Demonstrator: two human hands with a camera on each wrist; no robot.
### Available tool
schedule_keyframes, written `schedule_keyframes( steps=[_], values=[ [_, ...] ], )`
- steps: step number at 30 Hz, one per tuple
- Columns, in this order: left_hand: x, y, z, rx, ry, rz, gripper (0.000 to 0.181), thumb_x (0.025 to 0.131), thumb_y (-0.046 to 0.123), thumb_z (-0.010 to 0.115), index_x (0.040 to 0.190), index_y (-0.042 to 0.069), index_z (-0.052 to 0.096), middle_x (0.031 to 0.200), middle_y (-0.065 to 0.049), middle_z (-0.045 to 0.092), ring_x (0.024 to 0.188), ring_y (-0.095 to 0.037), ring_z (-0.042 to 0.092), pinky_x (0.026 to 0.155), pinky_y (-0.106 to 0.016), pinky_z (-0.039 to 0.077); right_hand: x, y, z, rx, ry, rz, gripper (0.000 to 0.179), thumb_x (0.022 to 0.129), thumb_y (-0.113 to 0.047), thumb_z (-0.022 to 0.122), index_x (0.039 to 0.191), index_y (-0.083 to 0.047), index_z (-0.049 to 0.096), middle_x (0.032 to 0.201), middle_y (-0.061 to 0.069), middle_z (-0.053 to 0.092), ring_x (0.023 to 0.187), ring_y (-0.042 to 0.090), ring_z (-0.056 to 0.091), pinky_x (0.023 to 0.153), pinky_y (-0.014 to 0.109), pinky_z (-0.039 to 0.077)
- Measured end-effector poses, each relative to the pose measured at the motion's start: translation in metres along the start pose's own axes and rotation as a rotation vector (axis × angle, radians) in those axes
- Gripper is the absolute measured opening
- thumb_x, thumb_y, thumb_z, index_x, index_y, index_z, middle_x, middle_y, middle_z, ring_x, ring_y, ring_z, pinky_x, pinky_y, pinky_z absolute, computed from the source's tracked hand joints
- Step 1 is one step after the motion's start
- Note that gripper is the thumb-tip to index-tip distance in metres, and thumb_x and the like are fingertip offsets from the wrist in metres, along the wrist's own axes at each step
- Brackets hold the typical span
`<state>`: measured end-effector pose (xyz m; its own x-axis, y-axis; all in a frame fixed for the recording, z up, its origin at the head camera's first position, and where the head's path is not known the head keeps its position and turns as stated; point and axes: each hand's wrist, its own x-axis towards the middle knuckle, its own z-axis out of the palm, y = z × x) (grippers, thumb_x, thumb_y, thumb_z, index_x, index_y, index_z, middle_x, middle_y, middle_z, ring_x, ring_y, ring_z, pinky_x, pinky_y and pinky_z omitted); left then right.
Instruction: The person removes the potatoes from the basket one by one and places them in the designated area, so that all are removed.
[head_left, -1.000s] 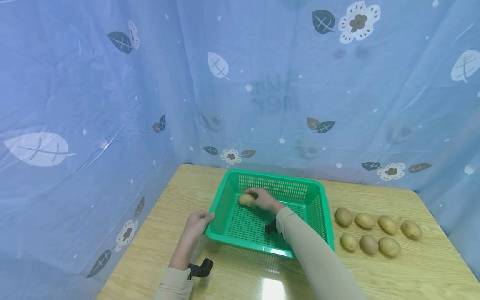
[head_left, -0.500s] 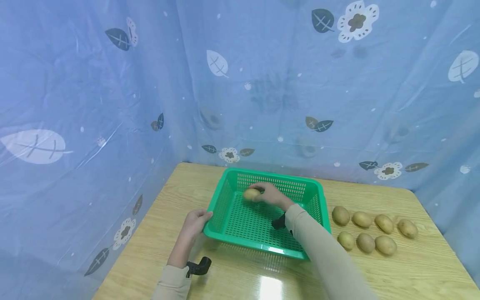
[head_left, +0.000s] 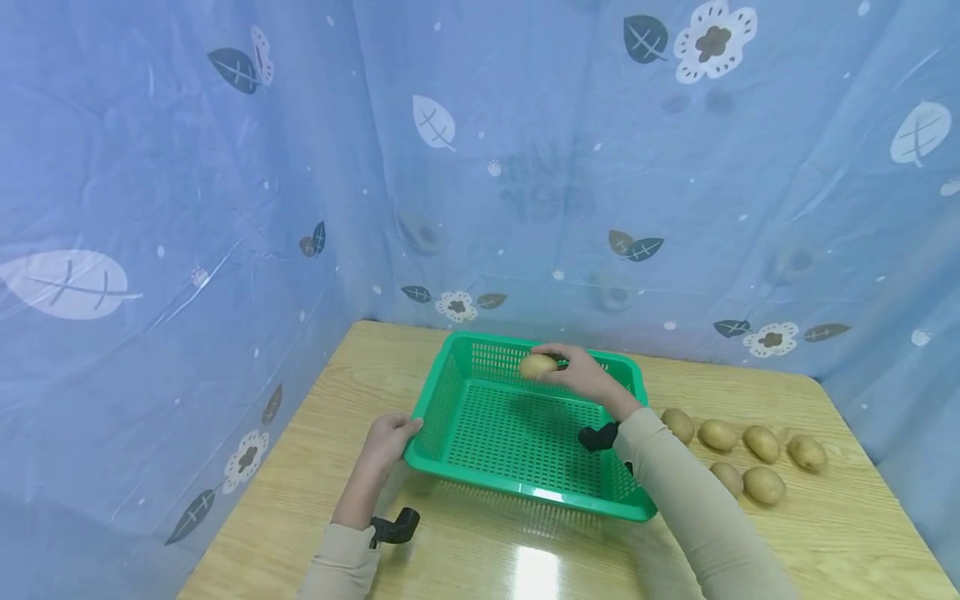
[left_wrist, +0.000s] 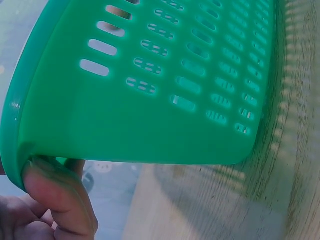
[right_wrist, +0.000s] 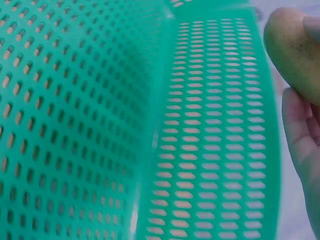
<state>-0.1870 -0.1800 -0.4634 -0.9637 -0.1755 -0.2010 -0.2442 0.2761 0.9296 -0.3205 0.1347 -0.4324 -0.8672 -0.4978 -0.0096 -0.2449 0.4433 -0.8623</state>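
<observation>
My right hand grips a potato between thumb and fingers, raised over the far part of a green slotted basket. In the right wrist view the potato shows at the upper right, level with the basket's rim. At the basket's near left corner my left hand holds the rim. The left wrist view shows its fingers curled under the rim of the basket. No potato shows on the basket floor in the head view.
On the wooden table, right of the basket, several potatoes lie in two rows, partly hidden by my right sleeve. A blue patterned curtain hangs behind and to the left.
My right hand has lifted the potato off the basket floor and carried it up and to the right. The left hand stays on the rim. The view has shifted slightly.
</observation>
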Motion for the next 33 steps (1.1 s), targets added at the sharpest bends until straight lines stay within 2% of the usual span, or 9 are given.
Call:
schedule_keyframes(
  steps=[5, 8, 14, 17, 21, 26, 28, 30, 33],
  values=[
    [0.000, 0.000, 0.000, 0.002, 0.001, -0.003, 0.032, 0.097, 0.019, 0.052, 0.110, -0.008, 0.062, 0.094, -0.017, 0.066, 0.077, -0.014, 0.060, 0.068, -0.025, 0.047, -0.022, -0.002, -0.019, 0.050, 0.028, -0.058, 0.056, 0.087, -0.023, 0.070, 0.137, -0.009, 0.049, 0.142, 0.016, 0.044, 0.114, 0.035, 0.055, 0.087, 0.044, 0.051],
    [-0.001, 0.000, -0.001, -0.004, -0.010, 0.006, 0.032, 0.098, 0.020, 0.051, 0.110, -0.008, 0.061, 0.096, -0.018, 0.066, 0.080, -0.015, 0.061, 0.070, -0.027, 0.049, -0.037, -0.003, -0.029, 0.071, 0.070, -0.099, 0.055, 0.086, -0.022, 0.070, 0.136, -0.008, 0.050, 0.139, 0.016, 0.046, 0.115, 0.032, 0.055, 0.087, 0.036, 0.052],
    [-0.002, 0.001, -0.001, -0.017, -0.019, 0.027, 0.034, 0.098, 0.020, 0.050, 0.112, -0.008, 0.060, 0.099, -0.019, 0.066, 0.083, -0.016, 0.063, 0.073, -0.028, 0.051, -0.073, -0.002, -0.051, 0.080, 0.165, -0.194, 0.052, 0.090, -0.016, 0.066, 0.137, -0.004, 0.047, 0.137, 0.020, 0.046, 0.106, 0.005, 0.058, 0.082, 0.024, 0.053],
    [-0.001, 0.002, -0.001, -0.010, -0.011, 0.021, 0.033, 0.098, 0.020, 0.050, 0.111, -0.008, 0.061, 0.097, -0.017, 0.066, 0.080, -0.015, 0.062, 0.071, -0.027, 0.050, -0.093, 0.001, -0.063, 0.095, 0.223, -0.217, 0.051, 0.092, -0.013, 0.062, 0.139, -0.003, 0.044, 0.139, 0.017, 0.044, 0.106, -0.003, 0.056, 0.083, 0.020, 0.051],
    [0.000, 0.001, -0.001, -0.001, -0.007, 0.005, 0.032, 0.098, 0.020, 0.049, 0.110, -0.007, 0.062, 0.095, -0.015, 0.066, 0.081, -0.015, 0.061, 0.071, -0.026, 0.048, -0.125, 0.011, -0.076, 0.064, 0.340, -0.205, 0.051, 0.093, -0.011, 0.061, 0.140, -0.008, 0.044, 0.140, 0.003, 0.044, 0.110, -0.007, 0.052, 0.085, 0.013, 0.047],
    [0.001, -0.001, -0.001, 0.005, -0.022, -0.002, 0.032, 0.098, 0.020, 0.049, 0.112, -0.007, 0.061, 0.097, -0.015, 0.066, 0.082, -0.016, 0.060, 0.072, -0.027, 0.048, -0.173, 0.033, -0.088, -0.047, 0.495, -0.112, 0.052, 0.093, -0.012, 0.060, 0.142, -0.011, 0.043, 0.142, -0.009, 0.042, 0.116, -0.016, 0.040, 0.085, 0.003, 0.039],
    [0.001, -0.002, -0.001, 0.009, -0.027, 0.004, 0.033, 0.098, 0.020, 0.049, 0.113, -0.007, 0.060, 0.097, -0.015, 0.065, 0.083, -0.017, 0.060, 0.072, -0.028, 0.048, -0.190, 0.045, -0.091, -0.069, 0.533, -0.063, 0.053, 0.094, -0.013, 0.060, 0.143, -0.015, 0.042, 0.139, -0.017, 0.042, 0.115, -0.020, 0.038, 0.083, 0.001, 0.038],
    [0.000, -0.002, -0.001, 0.013, -0.024, 0.007, 0.034, 0.098, 0.020, 0.049, 0.114, -0.008, 0.059, 0.097, -0.015, 0.065, 0.083, -0.017, 0.060, 0.072, -0.028, 0.048, -0.205, 0.057, -0.095, -0.048, 0.570, -0.034, 0.054, 0.094, -0.012, 0.059, 0.144, -0.017, 0.041, 0.136, -0.022, 0.043, 0.113, -0.021, 0.039, 0.082, 0.001, 0.039],
    [0.000, -0.002, -0.002, 0.011, -0.021, 0.016, 0.034, 0.098, 0.020, 0.049, 0.115, -0.008, 0.059, 0.097, -0.015, 0.065, 0.083, -0.017, 0.060, 0.072, -0.028, 0.049, -0.224, 0.075, -0.099, 0.063, 0.630, -0.002, 0.054, 0.093, -0.009, 0.060, 0.143, -0.019, 0.043, 0.130, -0.026, 0.045, 0.108, -0.021, 0.044, 0.079, 0.000, 0.040]
  ],
)
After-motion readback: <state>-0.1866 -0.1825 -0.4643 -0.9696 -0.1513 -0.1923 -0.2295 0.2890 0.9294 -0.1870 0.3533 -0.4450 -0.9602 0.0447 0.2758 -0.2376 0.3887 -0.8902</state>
